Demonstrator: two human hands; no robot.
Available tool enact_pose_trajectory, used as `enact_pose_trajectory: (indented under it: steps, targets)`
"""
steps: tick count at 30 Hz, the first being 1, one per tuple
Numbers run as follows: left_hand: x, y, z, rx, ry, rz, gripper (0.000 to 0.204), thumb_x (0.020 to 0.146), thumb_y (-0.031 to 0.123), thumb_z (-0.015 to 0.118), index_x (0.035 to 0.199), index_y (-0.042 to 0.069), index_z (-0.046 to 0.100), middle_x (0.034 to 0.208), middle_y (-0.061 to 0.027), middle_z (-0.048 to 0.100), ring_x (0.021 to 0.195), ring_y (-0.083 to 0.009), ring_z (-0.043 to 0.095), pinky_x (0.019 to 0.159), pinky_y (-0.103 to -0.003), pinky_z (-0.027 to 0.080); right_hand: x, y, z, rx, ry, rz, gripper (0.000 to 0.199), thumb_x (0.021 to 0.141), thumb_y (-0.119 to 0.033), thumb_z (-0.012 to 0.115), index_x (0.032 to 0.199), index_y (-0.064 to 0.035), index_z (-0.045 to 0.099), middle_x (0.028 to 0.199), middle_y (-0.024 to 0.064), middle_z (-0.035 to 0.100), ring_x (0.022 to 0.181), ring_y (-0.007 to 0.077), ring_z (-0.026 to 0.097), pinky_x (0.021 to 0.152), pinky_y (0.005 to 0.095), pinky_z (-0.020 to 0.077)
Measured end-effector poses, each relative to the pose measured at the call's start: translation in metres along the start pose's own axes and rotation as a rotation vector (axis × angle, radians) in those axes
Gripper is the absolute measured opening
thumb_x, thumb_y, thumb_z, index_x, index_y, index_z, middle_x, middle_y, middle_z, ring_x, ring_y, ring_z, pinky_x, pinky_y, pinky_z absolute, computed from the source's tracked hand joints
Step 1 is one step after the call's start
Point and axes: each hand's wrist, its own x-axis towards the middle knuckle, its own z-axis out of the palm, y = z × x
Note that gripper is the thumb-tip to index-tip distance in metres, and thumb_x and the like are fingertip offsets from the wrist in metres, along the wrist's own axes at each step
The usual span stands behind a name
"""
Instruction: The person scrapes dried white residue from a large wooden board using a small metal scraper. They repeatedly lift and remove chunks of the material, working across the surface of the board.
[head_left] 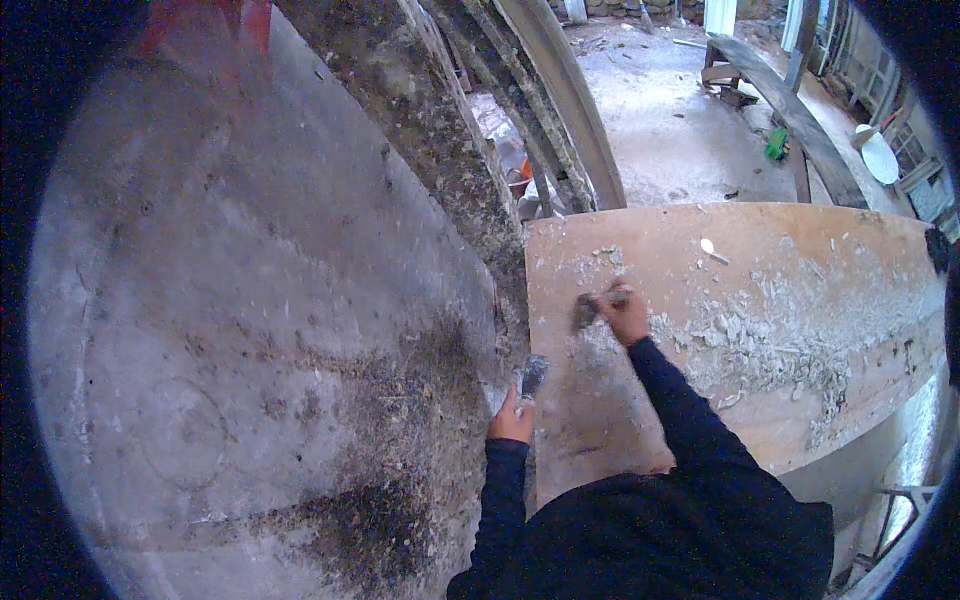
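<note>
Two hands [512,420] [625,315] reach forward, left gripping a grey tool [536,372], right gripping a blurred dark tool [585,312] over a board [592,405].

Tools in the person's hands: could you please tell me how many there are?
2: a dark-grey tool in the left hand, at the left edge of the tan board, and a blurred tool in the right hand, over that board. Both are partly hidden.

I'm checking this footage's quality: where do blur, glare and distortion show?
Head view: motion blur smears the tool in the right hand; the floor beyond glares pale; the board's edges bow; the picture's corners go black.
</note>
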Motion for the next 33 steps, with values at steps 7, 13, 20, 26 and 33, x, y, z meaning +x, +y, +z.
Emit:
enact_pose_trajectory:
  steps: [7, 13, 20, 26, 33]
  targets:
    - [0.032, 0.004, 0.028, -0.058, -0.048, 0.092, 0.045, 0.08, 0.03, 0.053, 0.123, 0.019, 0.045, 0.085, -0.0233, 0.059, 0.079, -0.0373, 0.057, 0.069, -0.045, 0.045, -0.047, 0.014, -0.16, -0.454, 0.347, 0.02, 0.013, 0.072, -0.01, 0.063, 0.07, -0.0022, 0.053, 0.066, 0.0094, 0.054, 0.059, 0.019, 0.054, 0.054, 0.0286, 0.0417]
    - [0.051, 0.043, 0.036, 0.236, -0.147, -0.031, 0.039, 0.084, 0.027, 0.044, 0.123, 0.02, 0.046, 0.08, -0.0236, 0.059, 0.075, -0.0392, 0.057, 0.066, -0.046, 0.046, -0.083, -0.018, -0.198, -0.144, 0.401, 0.058, 0.012, 0.076, -0.008, 0.062, 0.073, -0.0051, 0.05, 0.06, 0.0021, 0.048, 0.056, 0.0093, 0.047, 0.052, 0.0229, 0.0383]
    - [0.098, 0.05, 0.041, 0.282, -0.049, 0.006, 0.036, 0.085, 0.026, 0.042, 0.118, 0.014, 0.049, 0.077, -0.0227, 0.06, 0.075, -0.0385, 0.059, 0.066, -0.047, 0.046, -0.087, -0.06, -0.158, -0.043, 0.355, -0.02, 0.013, 0.074, -0.006, 0.064, 0.071, -0.0034, 0.052, 0.063, 0.0038, 0.053, 0.058, 0.0116, 0.05, 0.054, 0.0244, 0.04]
    - [0.082, 0.037, 0.046, 0.3, -0.118, 0.075, 0.037, 0.084, 0.026, 0.039, 0.118, 0.013, 0.049, 0.079, -0.0232, 0.06, 0.075, -0.0392, 0.059, 0.065, -0.049, 0.046, -0.088, -0.071, -0.155, -0.147, 0.339, -0.083, 0.014, 0.073, -0.007, 0.065, 0.071, -0.0039, 0.051, 0.066, 0.0054, 0.052, 0.059, 0.0136, 0.051, 0.054, 0.026, 0.0407]
    - [0.121, 0.058, 0.04, 0.321, -0.12, 0.039, 0.031, 0.084, 0.022, 0.041, 0.11, 0.009, 0.052, 0.082, -0.0225, 0.061, 0.077, -0.0391, 0.059, 0.068, -0.048, 0.047, -0.089, -0.069, -0.151, -0.125, 0.339, -0.135, 0.013, 0.072, -0.004, 0.065, 0.07, -0.0042, 0.052, 0.065, 0.0055, 0.051, 0.058, 0.0159, 0.05, 0.055, 0.0267, 0.0398]
